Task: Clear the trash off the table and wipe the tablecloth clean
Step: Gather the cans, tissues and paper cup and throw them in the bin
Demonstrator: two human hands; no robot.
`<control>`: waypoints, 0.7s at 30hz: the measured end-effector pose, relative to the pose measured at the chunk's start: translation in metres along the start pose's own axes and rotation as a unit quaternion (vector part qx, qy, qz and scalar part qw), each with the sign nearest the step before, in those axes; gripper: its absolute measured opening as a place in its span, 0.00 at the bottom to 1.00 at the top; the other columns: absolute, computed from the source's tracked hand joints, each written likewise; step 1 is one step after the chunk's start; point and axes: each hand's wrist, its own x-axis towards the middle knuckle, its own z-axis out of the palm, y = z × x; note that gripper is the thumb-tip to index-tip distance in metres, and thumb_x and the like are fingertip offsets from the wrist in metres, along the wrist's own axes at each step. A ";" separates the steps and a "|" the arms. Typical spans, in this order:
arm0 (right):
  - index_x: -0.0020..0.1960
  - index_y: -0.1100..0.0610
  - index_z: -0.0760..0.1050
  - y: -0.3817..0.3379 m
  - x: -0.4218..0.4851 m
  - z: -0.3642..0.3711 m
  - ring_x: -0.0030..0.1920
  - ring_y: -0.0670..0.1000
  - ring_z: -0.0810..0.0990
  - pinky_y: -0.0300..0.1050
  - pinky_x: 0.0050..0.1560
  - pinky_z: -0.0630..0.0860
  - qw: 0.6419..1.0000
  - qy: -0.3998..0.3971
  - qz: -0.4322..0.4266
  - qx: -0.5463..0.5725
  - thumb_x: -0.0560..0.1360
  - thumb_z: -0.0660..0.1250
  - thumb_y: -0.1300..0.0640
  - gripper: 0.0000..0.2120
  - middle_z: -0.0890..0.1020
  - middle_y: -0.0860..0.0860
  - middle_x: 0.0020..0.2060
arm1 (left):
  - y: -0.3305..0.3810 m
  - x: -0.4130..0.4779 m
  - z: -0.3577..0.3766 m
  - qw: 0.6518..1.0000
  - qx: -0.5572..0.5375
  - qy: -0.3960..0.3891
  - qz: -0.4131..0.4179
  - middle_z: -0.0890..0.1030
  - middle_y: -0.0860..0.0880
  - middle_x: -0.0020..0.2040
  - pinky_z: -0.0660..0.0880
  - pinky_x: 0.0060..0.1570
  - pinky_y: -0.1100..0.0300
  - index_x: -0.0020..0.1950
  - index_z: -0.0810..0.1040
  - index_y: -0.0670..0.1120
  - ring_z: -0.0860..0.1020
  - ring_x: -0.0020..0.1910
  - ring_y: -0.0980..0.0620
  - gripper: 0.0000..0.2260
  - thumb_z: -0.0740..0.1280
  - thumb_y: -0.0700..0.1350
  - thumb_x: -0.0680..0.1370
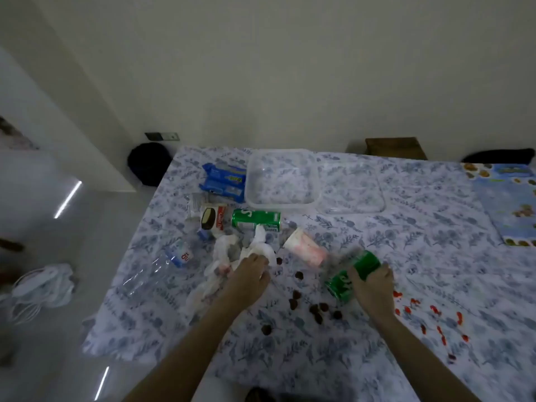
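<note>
On the blue-flowered tablecloth (406, 227) lies a heap of trash. My left hand (249, 274) grips crumpled white tissue (261, 248) in the middle of it. My right hand (372, 282) is closed around a green soda can (348, 277), which is tilted and blurred. A second green can (256, 223) lies on its side behind the tissue. A white and pink paper cup (304, 249) lies tipped over between the cans. A clear plastic bottle (162, 268) lies at the left. Dark crumbs (316, 309) and red stains (435, 314) mark the cloth.
A clear plastic tub (252, 195) and its lid (352, 188) sit at the back. A blue wrapper (223, 178) and an ice-cream box (211, 220) lie left of the tub. A printed mat (510, 204) is at the right edge. A white bag (43, 288) lies on the floor.
</note>
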 end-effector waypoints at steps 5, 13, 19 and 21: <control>0.75 0.64 0.45 -0.004 0.027 0.011 0.69 0.64 0.63 0.59 0.65 0.67 0.997 -0.051 0.026 0.046 0.71 0.70 0.43 0.48 0.61 0.64 0.71 | 0.014 0.021 0.010 0.999 -0.016 0.029 -0.040 0.73 0.44 0.65 0.68 0.62 0.57 0.66 0.72 0.41 0.71 0.63 0.47 0.15 0.59 0.43 0.80; 0.75 0.64 0.46 -0.009 0.031 0.029 0.67 0.65 0.65 0.62 0.62 0.69 0.997 -0.072 -0.025 0.015 0.69 0.72 0.45 0.49 0.63 0.66 0.68 | 0.001 0.019 0.018 0.995 -0.022 0.062 -0.072 0.74 0.44 0.62 0.71 0.57 0.55 0.62 0.74 0.41 0.73 0.58 0.45 0.13 0.60 0.43 0.80; 0.76 0.60 0.49 -0.022 0.035 0.027 0.65 0.66 0.67 0.62 0.61 0.70 0.997 -0.048 -0.027 0.051 0.71 0.71 0.47 0.45 0.65 0.65 0.67 | -0.014 0.032 0.003 0.992 -0.039 0.091 -0.079 0.74 0.42 0.59 0.71 0.57 0.54 0.61 0.74 0.40 0.74 0.57 0.44 0.12 0.61 0.41 0.79; 0.77 0.59 0.50 -0.025 0.039 0.025 0.65 0.64 0.67 0.59 0.61 0.69 0.995 -0.045 -0.040 0.077 0.71 0.71 0.48 0.44 0.65 0.64 0.68 | -0.020 0.041 -0.004 0.992 -0.030 0.102 -0.068 0.75 0.42 0.59 0.70 0.58 0.55 0.61 0.74 0.40 0.73 0.58 0.44 0.12 0.61 0.39 0.78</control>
